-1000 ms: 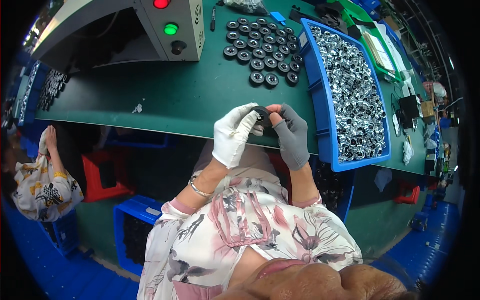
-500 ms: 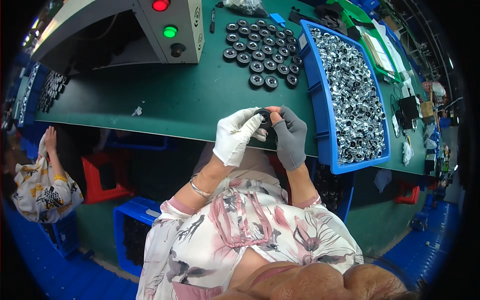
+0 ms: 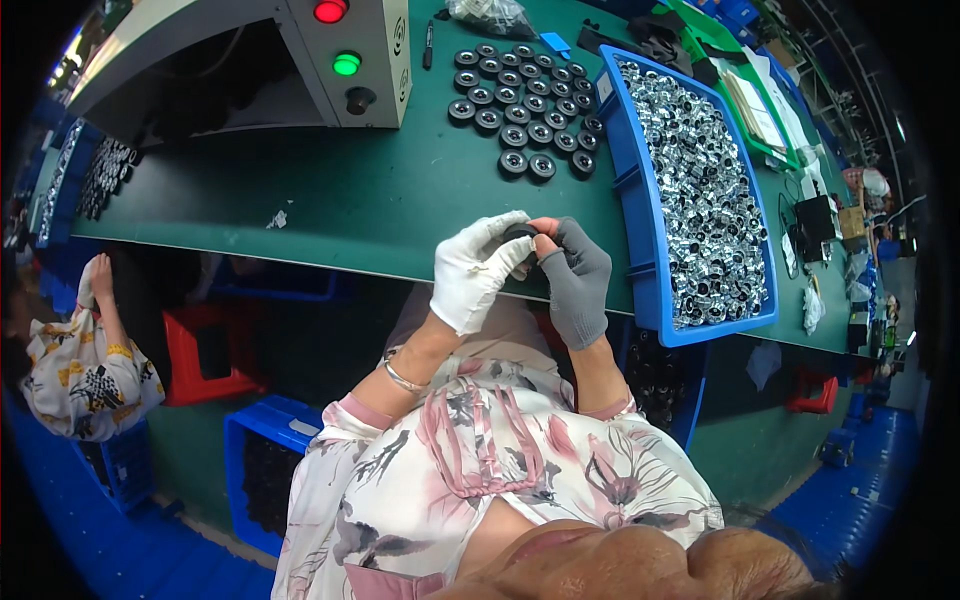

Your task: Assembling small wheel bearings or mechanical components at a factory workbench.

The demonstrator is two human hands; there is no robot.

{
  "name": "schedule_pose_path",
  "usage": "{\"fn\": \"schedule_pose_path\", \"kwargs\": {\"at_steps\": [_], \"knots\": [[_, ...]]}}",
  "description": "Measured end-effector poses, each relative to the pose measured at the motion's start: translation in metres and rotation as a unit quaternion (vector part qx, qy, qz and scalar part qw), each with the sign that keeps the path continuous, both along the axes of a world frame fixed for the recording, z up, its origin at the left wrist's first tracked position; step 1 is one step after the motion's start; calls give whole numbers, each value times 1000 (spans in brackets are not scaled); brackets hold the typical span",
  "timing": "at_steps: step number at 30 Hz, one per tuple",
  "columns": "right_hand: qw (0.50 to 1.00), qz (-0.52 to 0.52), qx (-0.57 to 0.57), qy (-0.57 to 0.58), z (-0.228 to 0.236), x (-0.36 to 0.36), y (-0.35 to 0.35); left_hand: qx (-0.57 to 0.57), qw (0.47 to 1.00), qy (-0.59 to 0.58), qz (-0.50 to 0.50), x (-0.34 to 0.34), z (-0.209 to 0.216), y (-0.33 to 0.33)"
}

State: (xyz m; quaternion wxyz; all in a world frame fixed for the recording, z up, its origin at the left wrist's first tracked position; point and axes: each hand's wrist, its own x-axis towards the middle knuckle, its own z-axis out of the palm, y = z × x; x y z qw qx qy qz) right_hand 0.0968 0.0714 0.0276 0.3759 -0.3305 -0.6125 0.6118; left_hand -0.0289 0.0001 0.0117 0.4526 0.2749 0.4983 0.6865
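Over the front edge of the green table, both my hands grip one small black wheel [image 3: 519, 232]. My left hand [image 3: 474, 270], in a white glove, pinches it from the left. From the right, my right hand [image 3: 577, 275] closes on it with the bare fingertips of a grey fingerless glove. The fingers cover much of the wheel, and its face is partly hidden. Beyond my hands, several similar black wheels [image 3: 514, 136] with shiny centres stand in rows on the table. To the right, a blue bin [image 3: 650, 262] holds many shiny metal parts [image 3: 705, 190].
A grey machine [image 3: 375, 60] with a red and a green light stands at the far left. Behind the wheels lie a marker [image 3: 428, 45], a plastic bag [image 3: 490, 14] and a blue piece [image 3: 555, 42]. A co-worker's sleeve [image 3: 120, 365] shows at left, near a red stool [image 3: 205, 350].
The wheel has tilted in my fingers, so its round face shows less than before. My hands stay in nearly the same place, and the view has shifted slightly.
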Motion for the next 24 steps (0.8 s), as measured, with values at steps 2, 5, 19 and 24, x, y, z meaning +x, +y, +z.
{"fn": "schedule_pose_path", "kwargs": {"at_steps": [2,5,19,24], "knots": [[1000,5,-7,16,1,-1,-2,23,1000,5,-9,-5,-4,-2],[998,18,-47,46,1,-1,-3,47,999,4,-23,-8,-6,-2],[983,88,158,-42,4,10,13,33,994,-91,-48,-11,-10,-4],[977,58,190,-74,6,10,10,12,988,-128,-89,-14,-3,-4]]}}
